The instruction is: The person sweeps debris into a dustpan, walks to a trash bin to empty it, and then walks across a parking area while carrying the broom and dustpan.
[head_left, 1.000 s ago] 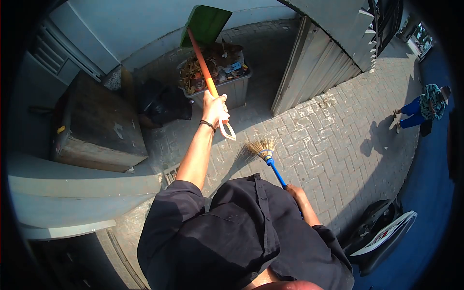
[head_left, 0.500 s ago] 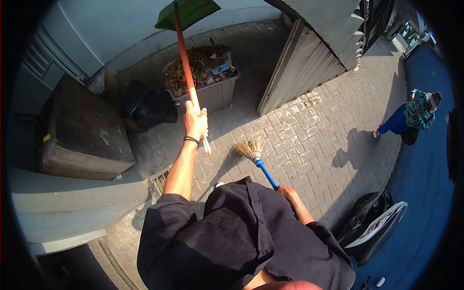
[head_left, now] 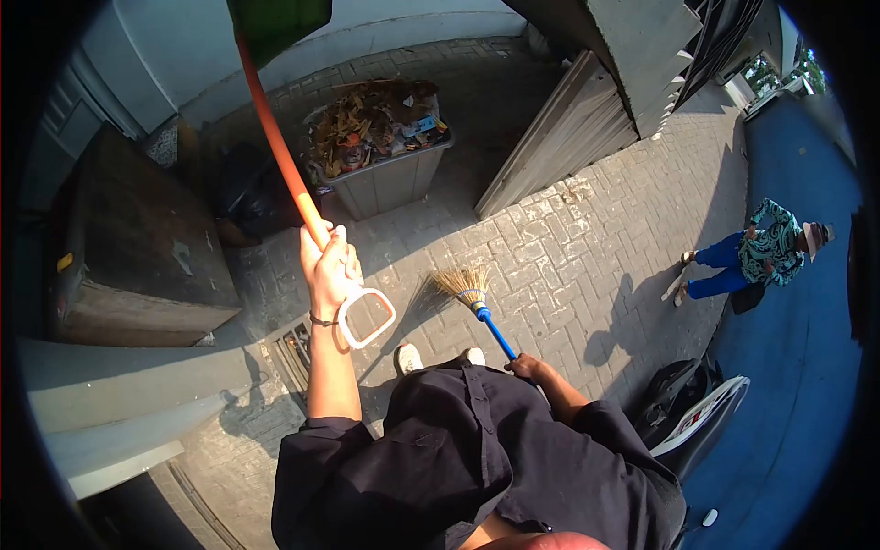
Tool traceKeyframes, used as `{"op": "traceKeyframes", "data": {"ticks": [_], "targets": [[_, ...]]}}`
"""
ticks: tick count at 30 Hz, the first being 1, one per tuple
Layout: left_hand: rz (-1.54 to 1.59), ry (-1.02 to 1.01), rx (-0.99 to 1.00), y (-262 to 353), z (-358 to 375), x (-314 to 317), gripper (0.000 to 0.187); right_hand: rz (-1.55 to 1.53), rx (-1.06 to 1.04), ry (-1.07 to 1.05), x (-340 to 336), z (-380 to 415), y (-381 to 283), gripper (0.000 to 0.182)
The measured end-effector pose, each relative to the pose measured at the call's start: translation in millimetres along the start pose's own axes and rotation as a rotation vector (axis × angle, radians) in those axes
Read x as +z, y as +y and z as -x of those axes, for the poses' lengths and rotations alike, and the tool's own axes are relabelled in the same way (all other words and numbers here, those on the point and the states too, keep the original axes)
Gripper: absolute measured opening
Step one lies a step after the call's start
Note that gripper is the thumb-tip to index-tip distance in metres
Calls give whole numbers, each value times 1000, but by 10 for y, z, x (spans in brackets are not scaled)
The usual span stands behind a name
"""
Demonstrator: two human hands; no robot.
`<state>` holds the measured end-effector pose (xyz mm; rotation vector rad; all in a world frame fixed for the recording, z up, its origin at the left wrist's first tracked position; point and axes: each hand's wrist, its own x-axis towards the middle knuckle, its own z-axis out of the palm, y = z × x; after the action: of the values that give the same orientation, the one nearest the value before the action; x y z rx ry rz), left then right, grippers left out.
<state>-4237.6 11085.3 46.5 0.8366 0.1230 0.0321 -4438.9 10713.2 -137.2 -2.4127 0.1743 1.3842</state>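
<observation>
Clearly, the left hand (head_left: 327,266) has its fingers wrapped round the orange handle of a dustpan (head_left: 280,147), held up left of the bin (head_left: 390,186), its green pan cut off by the frame's edge. The right hand's (head_left: 524,367) fingers grip a broom (head_left: 481,314), bristles at the paving. With that long handle held in one hand, the pan could twist and spill anything in it; I can't tell its load. The bin is heaped with dry leaves (head_left: 353,119) and litter, so a knock might topple some. The black bag's (head_left: 252,197) contents are hidden.
</observation>
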Motion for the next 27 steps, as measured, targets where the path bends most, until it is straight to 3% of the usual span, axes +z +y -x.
{"op": "traceKeyframes", "data": {"ticks": [1,6,9,10,12,15,17,22,24,27], "targets": [[69,-8,2,104,65,-61,12,-182,195,-28,139,-183,102,32],[276,8,2,297,348,-600,5,-209,192,125,697,-492,446,32],[379,52,-38,328,534,-959,13,-415,267,170,413,-65,52,37],[410,47,-62,289,582,-1089,17,-546,184,130,412,-47,105,35],[492,63,-149,223,690,-1296,22,-883,310,151,265,121,-67,26],[611,39,-299,39,873,-1708,24,-1071,312,153,40,258,-163,20],[893,133,-427,-140,983,-1890,23,-965,320,188,-138,333,-187,23],[1185,377,-764,-919,1159,-2353,24,-697,348,268,-410,261,74,25],[1358,498,-938,-1184,1246,-2194,24,-640,385,298,-554,322,137,29],[1342,547,-1141,-1514,1257,-1744,24,-683,405,345,-684,297,403,28]]}}
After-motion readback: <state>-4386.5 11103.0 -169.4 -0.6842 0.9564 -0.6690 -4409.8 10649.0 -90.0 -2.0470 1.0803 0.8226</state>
